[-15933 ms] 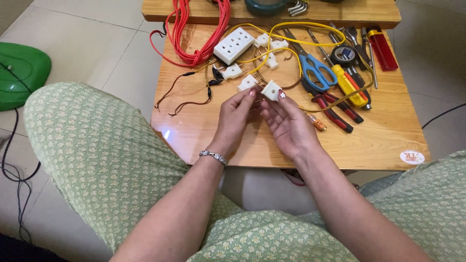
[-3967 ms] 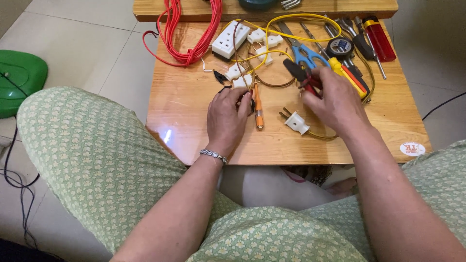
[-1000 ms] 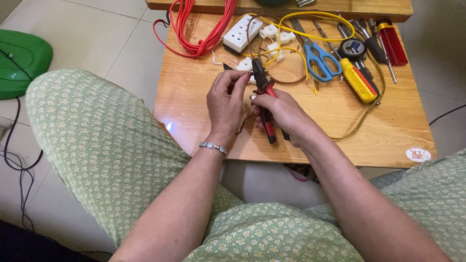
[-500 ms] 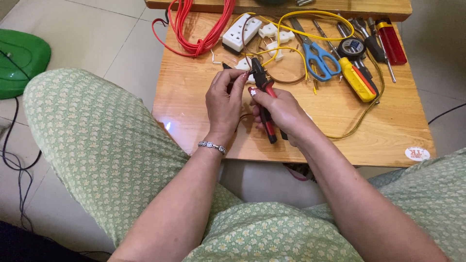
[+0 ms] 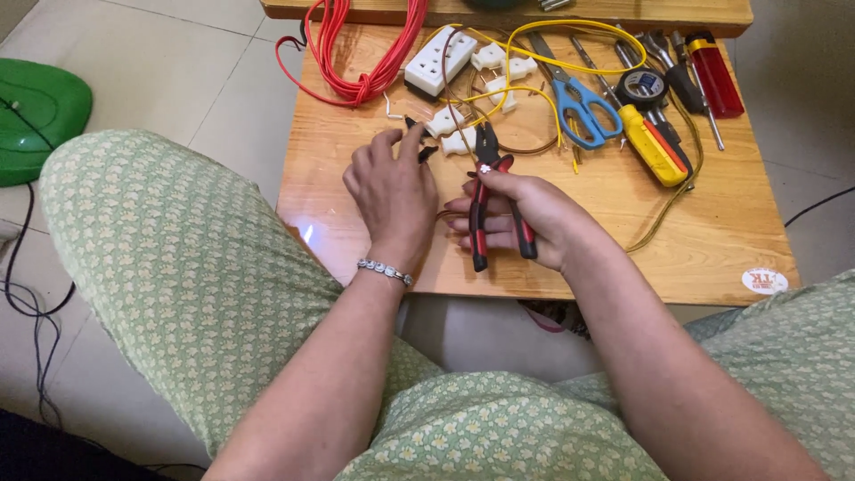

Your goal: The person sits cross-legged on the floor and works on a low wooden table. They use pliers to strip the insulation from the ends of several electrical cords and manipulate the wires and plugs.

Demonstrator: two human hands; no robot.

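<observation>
My right hand grips red-and-black pliers over the low wooden table, jaws pointing away from me toward small white plugs. My left hand rests beside the pliers, its fingertips at a thin black wire end; whether it pinches the wire is hidden by the fingers. A brown wire loops past the pliers' jaws. A silver bracelet circles my left wrist.
At the table's back lie a red cable coil, a white socket block, yellow wires, blue scissors, a yellow screwdriver, black tape and a red lighter. A green object sits on the floor at the left.
My right hand has pulled the pliers slightly toward me and to the right. My left hand has lowered from the pliers' jaws and now reaches the black wire end on the table.
</observation>
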